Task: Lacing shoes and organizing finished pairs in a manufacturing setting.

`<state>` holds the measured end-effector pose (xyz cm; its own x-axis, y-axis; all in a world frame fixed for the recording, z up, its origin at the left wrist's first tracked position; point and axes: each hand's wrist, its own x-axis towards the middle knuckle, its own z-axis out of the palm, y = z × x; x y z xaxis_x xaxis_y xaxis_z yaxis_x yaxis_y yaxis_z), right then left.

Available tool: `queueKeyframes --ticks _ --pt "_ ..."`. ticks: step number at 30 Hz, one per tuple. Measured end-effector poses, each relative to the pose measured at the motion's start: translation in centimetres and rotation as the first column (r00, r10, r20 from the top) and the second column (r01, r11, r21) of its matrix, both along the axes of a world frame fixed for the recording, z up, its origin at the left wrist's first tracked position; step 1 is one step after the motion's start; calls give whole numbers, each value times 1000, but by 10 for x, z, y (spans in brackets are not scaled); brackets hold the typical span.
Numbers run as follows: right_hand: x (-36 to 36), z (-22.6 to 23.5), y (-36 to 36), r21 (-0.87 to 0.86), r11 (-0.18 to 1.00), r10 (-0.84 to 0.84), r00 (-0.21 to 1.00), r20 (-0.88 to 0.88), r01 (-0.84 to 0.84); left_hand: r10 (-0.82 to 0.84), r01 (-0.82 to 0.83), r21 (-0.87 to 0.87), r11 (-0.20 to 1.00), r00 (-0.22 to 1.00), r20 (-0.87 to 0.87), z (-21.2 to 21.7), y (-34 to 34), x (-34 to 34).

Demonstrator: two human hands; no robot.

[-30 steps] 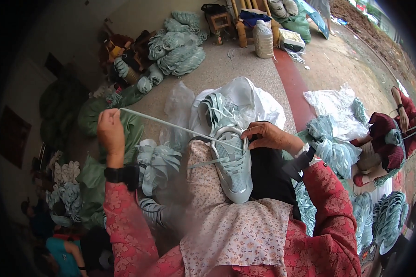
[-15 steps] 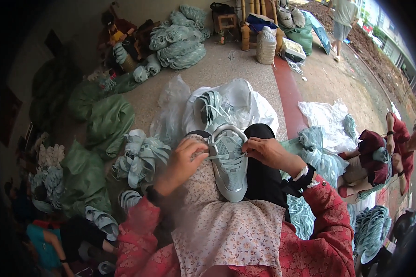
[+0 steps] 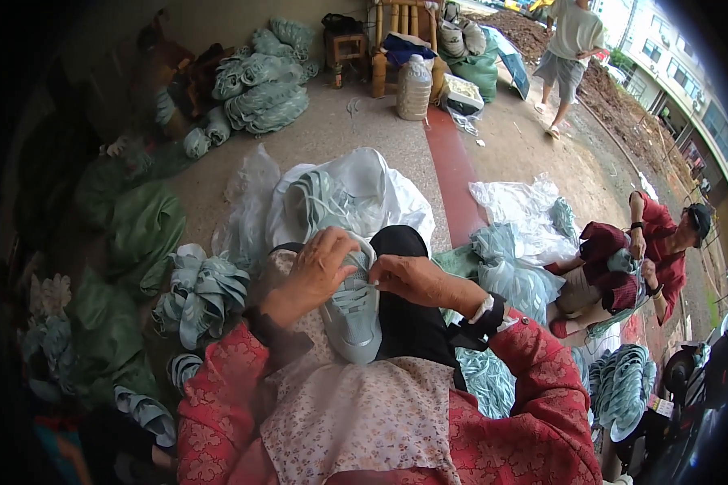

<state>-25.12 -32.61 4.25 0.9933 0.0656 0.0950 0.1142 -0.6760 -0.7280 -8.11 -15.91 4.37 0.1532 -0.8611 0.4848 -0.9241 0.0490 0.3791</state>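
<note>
A pale grey-green shoe upper point(image 3: 354, 325) lies on my lap, toe toward me, with flat laces crossing its front. My left hand point(image 3: 319, 271) bends over the upper's left side and opening, its fingers closed on the upper and partly hiding the eyelets. At the right eyelet edge, thumb and fingers of my right hand point(image 3: 421, 280) pinch a small pale bit of shoelace point(image 3: 373, 283). Beyond my knees, more laced uppers point(image 3: 315, 194) rest in a white plastic bag point(image 3: 400, 198). A flowered apron point(image 3: 364, 412) covers my lap.
Bundled uppers point(image 3: 202, 295) and green sacks point(image 3: 141, 234) lie on the left; a big pile of uppers point(image 3: 263, 81) stands farther back. To the right are bagged uppers point(image 3: 514, 259) and a seated person in red point(image 3: 663, 267). Another person point(image 3: 570, 52) walks at the far right.
The view has turned to the right. My left hand has moved onto the upper's opening, and my right hand pinches closer in. The walking person now faces this way.
</note>
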Motion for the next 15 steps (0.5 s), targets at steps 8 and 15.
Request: queueKeyframes --ticks 8,15 --pt "13 -15 -19 -575 813 330 888 321 -95 5 4 177 984 999 -49 3 -6 11" --pt "13 -15 -7 -595 787 186 854 486 167 171 -122 377 918 980 -99 8 -10 14"
